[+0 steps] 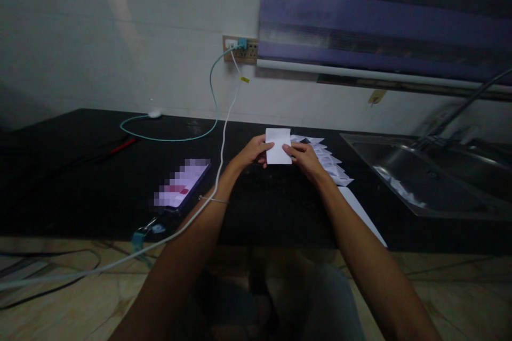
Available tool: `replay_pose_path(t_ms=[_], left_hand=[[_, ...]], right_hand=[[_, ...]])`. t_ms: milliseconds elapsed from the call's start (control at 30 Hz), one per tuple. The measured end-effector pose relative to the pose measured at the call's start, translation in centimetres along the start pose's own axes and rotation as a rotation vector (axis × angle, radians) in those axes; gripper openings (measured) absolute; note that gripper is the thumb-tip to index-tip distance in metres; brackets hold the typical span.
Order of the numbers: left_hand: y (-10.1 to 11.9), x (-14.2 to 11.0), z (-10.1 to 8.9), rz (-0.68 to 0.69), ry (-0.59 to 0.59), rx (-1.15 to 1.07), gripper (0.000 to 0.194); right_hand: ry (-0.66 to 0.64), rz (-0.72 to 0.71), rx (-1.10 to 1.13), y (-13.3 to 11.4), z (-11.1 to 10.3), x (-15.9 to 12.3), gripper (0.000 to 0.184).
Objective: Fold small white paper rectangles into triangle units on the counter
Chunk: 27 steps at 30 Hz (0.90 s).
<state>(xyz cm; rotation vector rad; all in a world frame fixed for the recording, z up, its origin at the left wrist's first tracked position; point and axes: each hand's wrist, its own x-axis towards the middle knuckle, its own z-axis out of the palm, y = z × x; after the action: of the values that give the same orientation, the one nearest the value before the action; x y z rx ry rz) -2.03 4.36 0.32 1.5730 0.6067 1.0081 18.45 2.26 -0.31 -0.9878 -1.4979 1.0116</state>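
A small white rectangle of paper (278, 148) is held upright above the dark counter, between my two hands. My left hand (255, 150) pinches its left edge, thumb on the near face and fingers behind. On the opposite edge, my right hand (304, 156) grips it the same way, its thumb lying across the front. Whether the paper is a single sheet or folded, I cannot tell. Just beyond my right hand lies an overlapping row of folded white paper pieces (330, 162). Nearer to me, a flat white sheet (360, 213) is partly covered by my right forearm.
A phone (184, 184) lies on the black counter (276, 213) to the left. A white cable (224, 144) hangs from the wall socket (241, 50) across my left forearm. A teal cable (172, 139) loops behind. At right is a metal sink (420, 181) with a faucet (460, 109).
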Motion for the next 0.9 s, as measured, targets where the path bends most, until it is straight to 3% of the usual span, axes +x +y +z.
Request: replay_pose_path(t_ms=[100,333,533,700,900], left_hand=[[-0.1,0.3,-0.5,-0.045,-0.061,-0.049,0.043],[-0.2,0.0,-1.1,-0.03,-0.003,-0.048,0.029],[0.0,-0.1,-1.1,-0.067,0.042,-0.189,0.048],[0.4,-0.1,-1.3,-0.234,-0.075,-0.293,0.078],[-0.8,0.4,-1.3,-0.26,-0.108,-0.155,0.062]], right_hand=[[0.03,0.0,0.018,0.2,-0.3,0.2,0.037],[0.022,0.032,0.108,0.1,-0.3,0.1,0.033],[0.12,-0.017,0.204,-0.2,-0.1,0.2,0.022],[0.079,-0.099,0.194,0.0,0.0,0.4,0.016],[0.133,-0.146,0.128,0.6,-0.2,0.8,0.023]])
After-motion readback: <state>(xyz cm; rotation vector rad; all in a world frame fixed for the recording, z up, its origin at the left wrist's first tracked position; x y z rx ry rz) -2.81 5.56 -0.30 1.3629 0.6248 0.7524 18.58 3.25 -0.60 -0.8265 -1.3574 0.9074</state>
